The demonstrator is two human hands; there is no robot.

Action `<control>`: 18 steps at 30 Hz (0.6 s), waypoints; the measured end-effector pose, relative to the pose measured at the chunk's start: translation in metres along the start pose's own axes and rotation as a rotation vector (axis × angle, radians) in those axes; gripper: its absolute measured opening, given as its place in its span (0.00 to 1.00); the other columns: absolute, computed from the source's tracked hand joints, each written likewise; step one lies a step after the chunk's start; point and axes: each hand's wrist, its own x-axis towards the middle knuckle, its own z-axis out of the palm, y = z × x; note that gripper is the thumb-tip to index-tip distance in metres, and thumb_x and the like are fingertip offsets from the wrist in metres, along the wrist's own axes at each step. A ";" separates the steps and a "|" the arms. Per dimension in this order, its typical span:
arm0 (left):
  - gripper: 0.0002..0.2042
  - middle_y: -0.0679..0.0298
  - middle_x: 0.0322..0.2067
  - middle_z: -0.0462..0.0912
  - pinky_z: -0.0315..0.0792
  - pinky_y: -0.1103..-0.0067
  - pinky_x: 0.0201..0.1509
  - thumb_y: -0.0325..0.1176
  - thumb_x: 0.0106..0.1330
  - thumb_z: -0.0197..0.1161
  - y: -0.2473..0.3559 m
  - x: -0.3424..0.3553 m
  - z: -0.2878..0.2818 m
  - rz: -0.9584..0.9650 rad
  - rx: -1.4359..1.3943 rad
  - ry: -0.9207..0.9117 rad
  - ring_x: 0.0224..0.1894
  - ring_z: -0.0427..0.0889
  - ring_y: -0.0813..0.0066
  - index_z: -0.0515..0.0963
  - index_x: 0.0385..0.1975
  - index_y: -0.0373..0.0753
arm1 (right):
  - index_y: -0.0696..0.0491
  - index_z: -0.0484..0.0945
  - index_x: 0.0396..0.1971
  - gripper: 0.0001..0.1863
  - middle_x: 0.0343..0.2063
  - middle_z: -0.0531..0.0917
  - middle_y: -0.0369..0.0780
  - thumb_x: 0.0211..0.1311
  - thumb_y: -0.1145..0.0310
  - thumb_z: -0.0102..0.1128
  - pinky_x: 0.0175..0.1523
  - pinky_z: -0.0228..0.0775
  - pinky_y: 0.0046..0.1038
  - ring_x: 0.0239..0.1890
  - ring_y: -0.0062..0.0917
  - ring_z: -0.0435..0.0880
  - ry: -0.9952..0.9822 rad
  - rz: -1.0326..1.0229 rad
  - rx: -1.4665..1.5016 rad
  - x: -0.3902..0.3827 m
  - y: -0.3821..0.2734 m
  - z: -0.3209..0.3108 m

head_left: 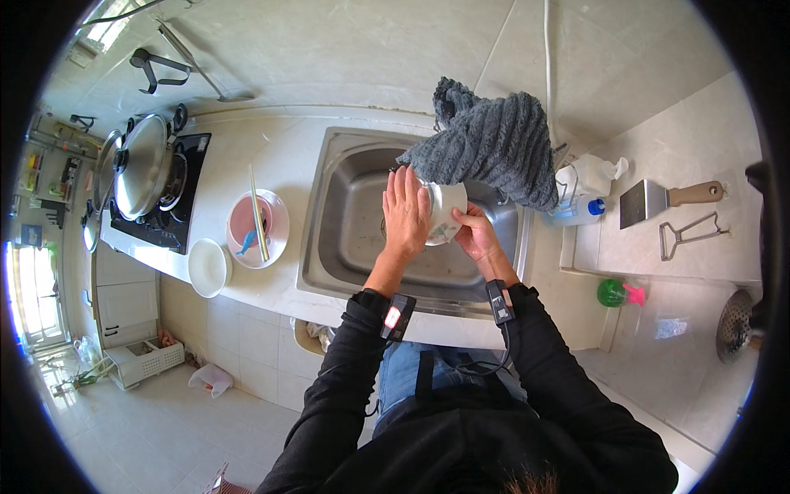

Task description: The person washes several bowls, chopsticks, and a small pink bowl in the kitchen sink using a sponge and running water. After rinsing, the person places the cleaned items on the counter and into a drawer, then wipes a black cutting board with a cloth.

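A white bowl (445, 200) with a faint leaf pattern is held over the sink (337, 247), tilted on its side. My right hand (477, 236) grips its right edge, thumb on the near side. On the bowl's left, my left hand (406, 212) is held up with its fingers stretched out flat. It overlaps the bowl's edge in the picture; whether it touches the bowl I cannot tell. Just above both hands, a ribbed dark grey cloth (494, 144) hangs over the back of the sink and hides what it hangs on.
Left on the counter stand a pink bowl (243, 216) with chopsticks and a blue-handled utensil, and a white bowl (210, 268). Beyond is a stove with a lidded pot (141, 169). Right of the sink are a blue-capped bottle (576, 212) and a green spray bottle (611, 293).
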 end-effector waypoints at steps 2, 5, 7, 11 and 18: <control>0.22 0.47 0.59 0.62 0.61 0.53 0.58 0.41 0.72 0.39 -0.002 -0.001 0.003 0.059 0.078 0.008 0.59 0.62 0.45 0.62 0.58 0.31 | 0.58 0.76 0.48 0.15 0.44 0.82 0.40 0.62 0.72 0.58 0.53 0.71 0.33 0.47 0.27 0.80 0.006 0.006 -0.008 0.000 -0.003 0.002; 0.21 0.49 0.56 0.66 0.62 0.54 0.57 0.42 0.72 0.38 -0.012 0.011 0.001 0.045 0.104 -0.291 0.59 0.63 0.44 0.67 0.53 0.32 | 0.59 0.76 0.48 0.15 0.45 0.81 0.41 0.62 0.72 0.58 0.53 0.71 0.34 0.47 0.28 0.80 0.003 0.028 -0.019 -0.001 -0.005 0.003; 0.20 0.48 0.50 0.71 0.66 0.56 0.53 0.42 0.71 0.38 -0.017 0.025 -0.003 0.162 0.141 -0.203 0.55 0.68 0.44 0.71 0.46 0.32 | 0.59 0.76 0.48 0.15 0.46 0.81 0.41 0.62 0.73 0.58 0.54 0.71 0.34 0.47 0.28 0.80 0.007 0.046 -0.024 -0.003 -0.004 0.003; 0.20 0.46 0.37 0.78 0.70 0.58 0.44 0.42 0.71 0.40 -0.023 0.043 -0.016 -0.253 -0.146 -0.155 0.43 0.76 0.42 0.77 0.33 0.33 | 0.60 0.76 0.47 0.14 0.46 0.81 0.41 0.62 0.73 0.58 0.55 0.71 0.32 0.48 0.28 0.80 0.000 0.017 0.054 -0.007 0.003 0.005; 0.19 0.47 0.45 0.75 0.67 0.62 0.52 0.40 0.72 0.46 -0.021 0.002 -0.008 -0.056 -0.275 0.010 0.46 0.74 0.45 0.67 0.56 0.36 | 0.60 0.77 0.47 0.14 0.44 0.82 0.42 0.62 0.73 0.57 0.54 0.72 0.32 0.46 0.27 0.81 0.024 -0.063 0.065 -0.005 0.000 0.006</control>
